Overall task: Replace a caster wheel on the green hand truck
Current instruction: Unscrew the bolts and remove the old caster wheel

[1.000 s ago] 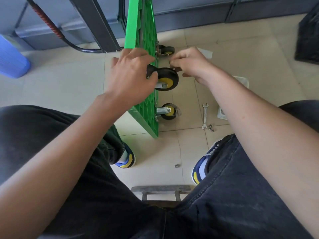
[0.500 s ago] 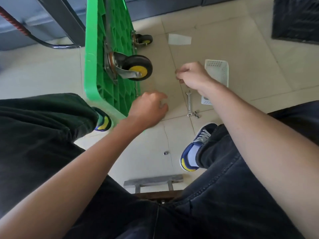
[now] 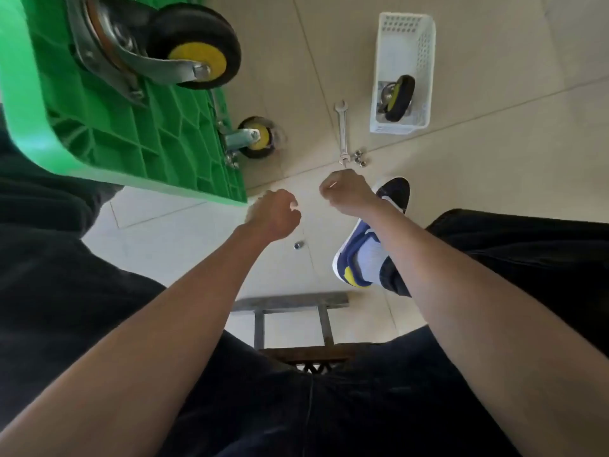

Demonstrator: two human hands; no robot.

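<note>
Once off the big wheel (image 3: 194, 51) and lowered toward the floor (image 3: 494, 179), left hand (image 3: 273, 214) and right hand (image 3: 349, 192) hover side by side, just apart, below the corner of the green hand truck (image 3: 108, 127), itself tipped on edge at upper left, wheels facing out. Left fingers curled under, back of hand to the camera; cannot tell whether anything is held. Right fingers pressed together, maybe on a thin pale sliver; cannot tell what. Likely a pause in fitting to fetch hardware: wrench (image 3: 342, 133) and nuts (image 3: 359, 158) just beyond the right hand, one stray nut (image 3: 297, 245) just below the left. Spare wheel (image 3: 397, 98) lying in the white basket (image 3: 425, 44), well apart. Open tile between the hands and ahead; hard green edge close on the left, shoe (image 3: 362, 258) close under the right wrist.
</note>
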